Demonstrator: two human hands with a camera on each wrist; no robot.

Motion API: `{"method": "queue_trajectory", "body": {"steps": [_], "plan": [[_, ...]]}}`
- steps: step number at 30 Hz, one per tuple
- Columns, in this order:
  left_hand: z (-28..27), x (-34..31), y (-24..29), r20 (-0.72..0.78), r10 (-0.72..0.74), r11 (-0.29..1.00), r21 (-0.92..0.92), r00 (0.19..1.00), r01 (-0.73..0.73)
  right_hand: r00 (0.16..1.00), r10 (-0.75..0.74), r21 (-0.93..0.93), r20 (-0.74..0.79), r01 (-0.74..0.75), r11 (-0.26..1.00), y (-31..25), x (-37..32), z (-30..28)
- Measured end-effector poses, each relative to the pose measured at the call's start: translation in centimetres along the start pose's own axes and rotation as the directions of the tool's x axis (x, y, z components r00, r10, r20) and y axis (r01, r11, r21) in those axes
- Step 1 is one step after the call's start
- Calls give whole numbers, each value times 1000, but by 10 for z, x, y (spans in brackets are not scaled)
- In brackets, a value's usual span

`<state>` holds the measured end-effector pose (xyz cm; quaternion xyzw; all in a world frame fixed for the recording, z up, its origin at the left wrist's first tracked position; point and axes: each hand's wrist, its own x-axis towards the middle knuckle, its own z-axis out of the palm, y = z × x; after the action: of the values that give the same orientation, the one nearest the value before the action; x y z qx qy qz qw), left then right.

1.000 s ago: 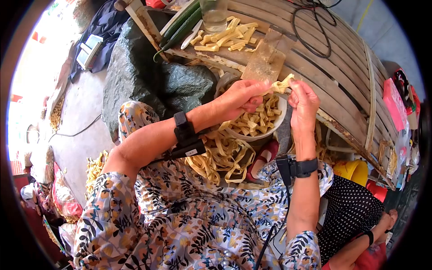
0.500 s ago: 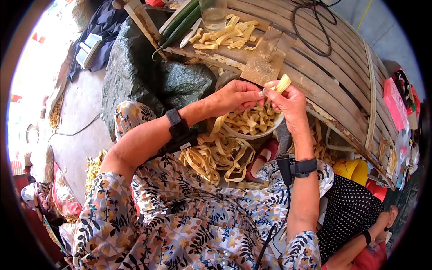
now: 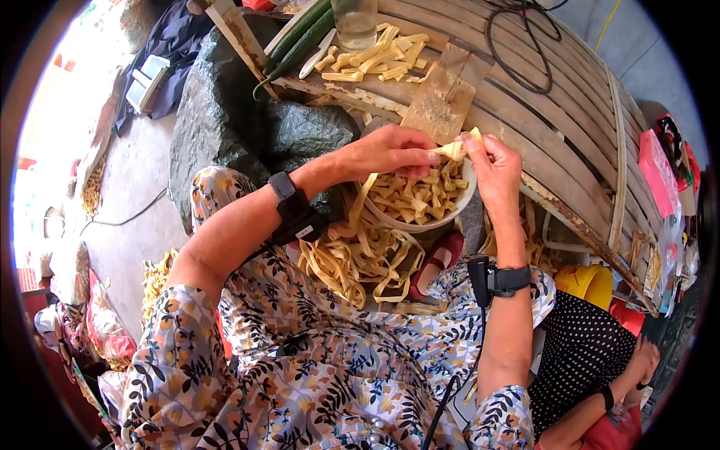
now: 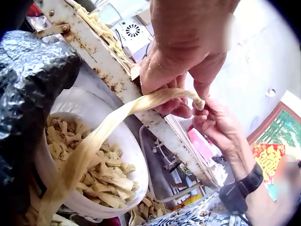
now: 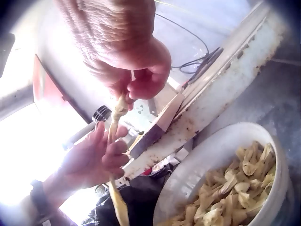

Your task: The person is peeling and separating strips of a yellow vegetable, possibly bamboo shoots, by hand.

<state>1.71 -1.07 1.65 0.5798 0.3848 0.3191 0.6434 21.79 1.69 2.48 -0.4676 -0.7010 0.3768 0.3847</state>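
A long pale yellow strip (image 4: 89, 150) with a knot near one end stretches between the two hands. My left hand (image 3: 386, 154) pinches it between thumb and fingers just beside the knot, and its long tail hangs down past the bucket. On the other side, my right hand (image 3: 496, 169) grips the short end with thumb and fingertips; the knot (image 5: 121, 109) shows right below those fingers in the right wrist view. Under both hands stands a white bucket (image 4: 94, 100) holding many short knotted pieces (image 5: 244, 188) of the same yellow stuff.
Loose yellow strips (image 3: 352, 262) lie in a heap below the bucket. On the slatted wooden bench (image 3: 540, 142) are a small board (image 3: 442, 94), cut yellow pieces (image 3: 390, 56), a glass (image 3: 355, 26), cucumbers (image 3: 300, 45) and a black cable (image 3: 491, 37). Dark plastic sheeting (image 3: 307, 131) sits left.
The hands came together over the bucket, the right hand bunching the strip's end upward, then moved slightly apart again. The knot now shows between them, and both hands still hold the strip.
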Motion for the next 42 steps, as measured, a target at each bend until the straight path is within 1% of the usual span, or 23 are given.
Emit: {"method": "queue_trajectory", "body": {"steps": [1,3,4,5,6,7,10,14,16,17,20,21,22,23,26,27,30,31,34,35,38,39,42], "plan": [[1,3,0,6,42,999,-20,999,-42,999,39,98,12,-40,994,-3,-1,3],[6,7,5,-26,62,997,43,998,-61,992,116,289,52,-126,949,-13,-5,16],[8,8,8,-41,72,995,75,997,-69,989,142,342,46,-149,928,-17,-6,20],[11,8,10,-109,71,997,46,991,-67,985,167,395,39,-168,903,-21,-6,24],[11,8,10,-110,61,997,49,992,-55,981,191,445,33,-186,876,-23,-6,26],[10,8,9,-112,52,997,54,992,-46,987,160,366,-14,-144,919,-20,-6,24],[12,7,12,-128,49,995,91,991,-38,990,107,301,-96,-74,951,-16,-5,22],[17,4,12,-148,69,987,156,987,-46,980,193,471,-57,-144,870,-10,-3,21],[18,4,12,-142,56,988,153,988,-34,973,228,541,-22,-180,821,-8,-2,19],[18,4,12,-138,51,988,151,989,-30,972,235,535,-12,-192,823,-6,-1,16],[11,0,11,-86,63,995,-68,994,-69,962,273,521,14,-240,819,-2,5,9],[5,-1,11,-55,42,999,-2,998,-42,952,307,519,20,-272,810,-5,3,9],[4,-1,9,-56,41,999,6,998,-41,940,340,516,27,-305,801,-9,2,10],[3,-1,7,-60,39,999,13,997,-38,911,400,523,96,-388,759,-15,1,11],[3,0,1,-76,58,997,46,995,-55,917,310,456,251,-394,798,-14,-3,19],[4,0,-1,-82,67,996,58,994,-63,944,245,469,221,-323,822,-11,-4,25],[4,0,-4,-124,70,990,132,990,-54,957,241,393,164,-287,874,-9,-2,27],[1,-1,-3,-114,54,989,146,992,-37,958,267,404,107,-288,868,-12,-2,24],[-3,-2,-1,-88,13,984,177,996,3,950,284,381,127,-311,871,-14,-1,18],[-2,-2,-3,-87,1,985,174,996,14,943,282,417,175,-331,847,-17,-2,18],[-2,-2,-4,-93,11,990,142,996,3,953,226,429,203,-294,854,-10,-1,19],[-4,-2,-3,-95,21,992,127,995,-9,943,266,461,202,-331,823,-10,-1,17],[-9,-2,-1,-86,17,990,141,996,-4,936,282,544,211,-352,762,-11,0,12]]}}
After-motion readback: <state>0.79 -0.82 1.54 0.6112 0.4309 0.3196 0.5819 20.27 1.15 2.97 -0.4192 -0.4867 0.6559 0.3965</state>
